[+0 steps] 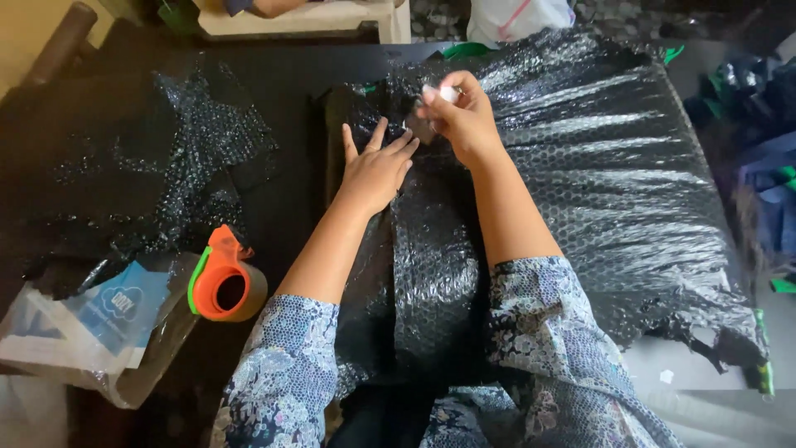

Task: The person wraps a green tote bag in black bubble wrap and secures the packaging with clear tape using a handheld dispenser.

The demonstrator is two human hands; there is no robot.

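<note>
A long object wrapped in black bubble wrap (pixel 431 265) lies in front of me on a dark table. My left hand (pixel 375 170) rests flat on its upper part, fingers spread. Just to the right, my right hand (pixel 460 116) is closed around a small pale object (pixel 448 93), pinched at the fingertips over the wrap; what it is I cannot tell. A big sheet of black bubble wrap (pixel 613 191) spreads out to the right under the wrapped object.
An orange and green tape dispenser (pixel 222 278) with a roll of brown tape sits to the left. A clear plastic bag with blue and white packaging (pixel 99 328) lies at the lower left. More crumpled black bubble wrap (pixel 191 149) covers the upper left.
</note>
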